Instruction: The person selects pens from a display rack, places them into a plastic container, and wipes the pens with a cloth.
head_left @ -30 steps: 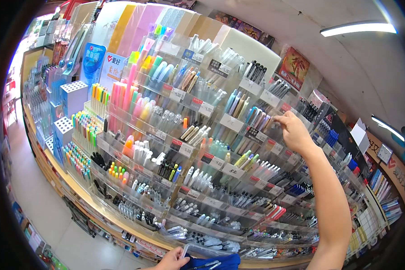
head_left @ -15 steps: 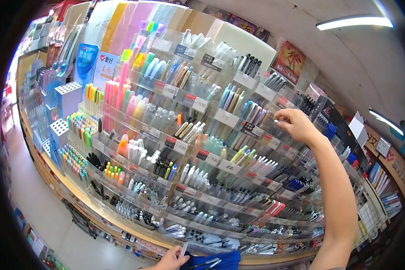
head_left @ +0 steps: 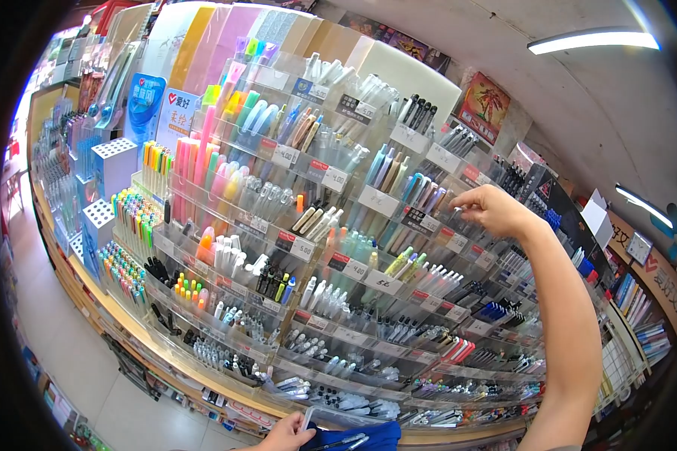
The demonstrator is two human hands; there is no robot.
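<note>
My right hand [head_left: 490, 210] reaches up to an upper tier of a clear pen rack [head_left: 377, 198]. Its thumb and fingertips pinch a small pale end, seemingly of a pen [head_left: 457, 213]; the rest is hidden. Left of those fingers stand brown and blue-green pens [head_left: 423, 192] in their compartment. At the bottom of the view my left hand [head_left: 287, 434] grips the rim of a clear plastic box [head_left: 338, 414]. A few slim pens [head_left: 342, 442] show at the box, against dark blue cloth.
Tiers of markers and pens with price tags fill the rack. White blocks with holes [head_left: 114, 156] and sets of coloured pens [head_left: 132, 214] stand at the left. A wooden counter edge [head_left: 226, 389] runs along the front. Books [head_left: 632, 293] stand at the far right.
My right hand has shifted slightly left and down, its fingertips lower at the compartment. My left hand stays on the box rim.
</note>
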